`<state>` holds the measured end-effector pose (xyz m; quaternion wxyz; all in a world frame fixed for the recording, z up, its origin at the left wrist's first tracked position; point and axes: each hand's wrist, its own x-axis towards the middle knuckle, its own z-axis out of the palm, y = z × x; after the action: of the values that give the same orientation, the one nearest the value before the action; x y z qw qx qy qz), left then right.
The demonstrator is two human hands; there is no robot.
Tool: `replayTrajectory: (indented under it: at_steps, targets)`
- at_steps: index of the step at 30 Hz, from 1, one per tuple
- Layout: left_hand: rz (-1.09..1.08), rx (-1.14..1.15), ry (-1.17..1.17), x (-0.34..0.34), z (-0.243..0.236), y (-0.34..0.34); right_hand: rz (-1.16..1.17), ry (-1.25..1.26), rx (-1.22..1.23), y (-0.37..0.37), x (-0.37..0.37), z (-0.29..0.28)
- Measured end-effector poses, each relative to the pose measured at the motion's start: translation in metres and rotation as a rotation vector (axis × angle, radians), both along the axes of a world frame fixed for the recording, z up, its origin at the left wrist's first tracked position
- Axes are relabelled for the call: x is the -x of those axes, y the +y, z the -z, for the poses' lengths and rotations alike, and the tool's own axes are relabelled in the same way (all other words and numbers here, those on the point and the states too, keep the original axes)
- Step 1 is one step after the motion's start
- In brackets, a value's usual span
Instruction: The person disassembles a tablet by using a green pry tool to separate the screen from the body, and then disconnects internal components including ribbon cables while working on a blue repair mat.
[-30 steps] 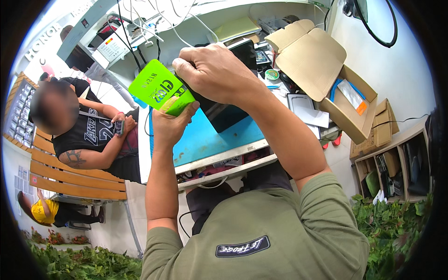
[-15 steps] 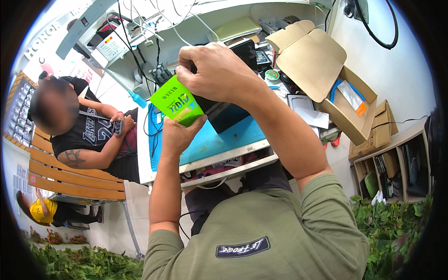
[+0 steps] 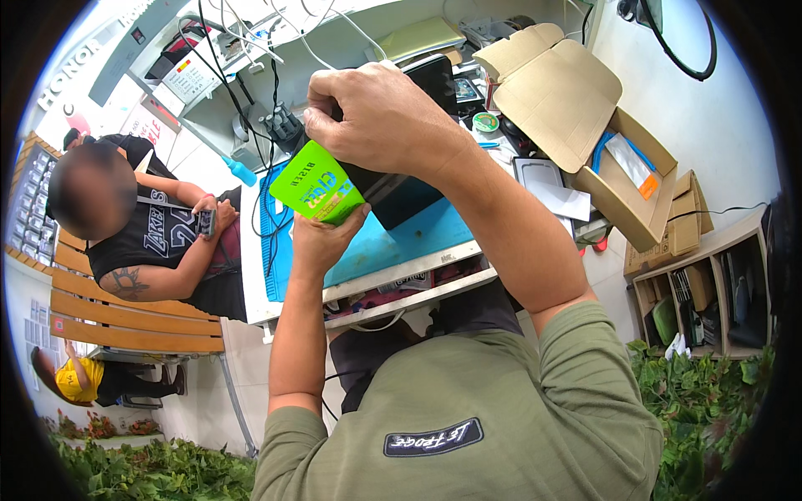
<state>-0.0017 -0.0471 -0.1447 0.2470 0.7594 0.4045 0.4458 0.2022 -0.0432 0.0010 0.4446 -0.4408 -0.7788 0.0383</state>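
Observation:
My left hand [image 3: 322, 234] grips a bright green flat package [image 3: 311, 182] by its lower end, thumb along the right side. Just above the package's top edge, my right hand [image 3: 372, 117] is closed with its fingers curled into a pinch; what is between the fingertips is hidden. Under my right hand, a black flat object [image 3: 401, 209], perhaps a laptop or screen, rests on a blue mat [image 3: 368, 255] on the white workbench [image 3: 342, 296].
An open cardboard box [image 3: 632, 207] sits at the right. Cables hang at the back. A person holding a phone [image 3: 206, 219] leans at the bench's left, near a blue bottle [image 3: 241, 171]. A low shelf unit [image 3: 697, 301] stands beside greenery at lower right.
My left hand and the green package have moved right. My closed right hand has shifted slightly up and left, to above the package's top edge.

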Motion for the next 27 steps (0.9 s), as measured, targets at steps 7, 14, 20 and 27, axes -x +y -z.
replayTrajectory:
  at_steps: [7, 14, 20, 27]
  targets:
    - [0.049, 0.117, -0.119, 0.0, 0.005, 0.0, 0.018, -0.023, -0.08, 0.001, 0.001, 0.005]
    - [0.081, 0.118, -0.043, 0.002, 0.008, 0.001, 0.005, 0.001, -0.114, 0.0, 0.0, 0.005]
    - [0.079, 0.119, -0.084, 0.001, 0.035, -0.004, 0.005, -0.01, -0.09, 0.001, 0.002, 0.007]
    - [0.033, 0.12, 0.028, -0.001, 0.046, -0.009, 0.013, -0.001, -0.086, -0.001, 0.002, 0.004]
